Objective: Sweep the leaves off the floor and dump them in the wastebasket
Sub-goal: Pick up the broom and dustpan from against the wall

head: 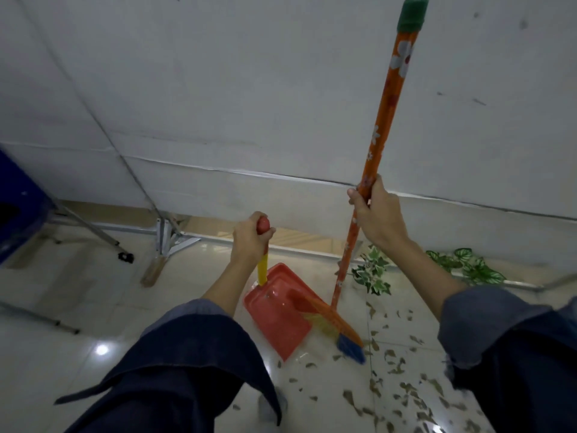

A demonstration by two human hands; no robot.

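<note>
Behind the broom head (335,320), dustpan (274,317) lip partly hidden, bristles blurred.

left hand (249,235) grips dustpan (278,317) | right hand (374,210) grips broom (379,142)

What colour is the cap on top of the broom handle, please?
Green, on the cap, in the head view.

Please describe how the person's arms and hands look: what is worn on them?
Both hands, left and right, are bare: no gloves, rings or watch visible. The forearms are bare too. Each arm wears a wide, loose dark blue sleeve, denim-like, with a lighter blue inner cuff.
</note>
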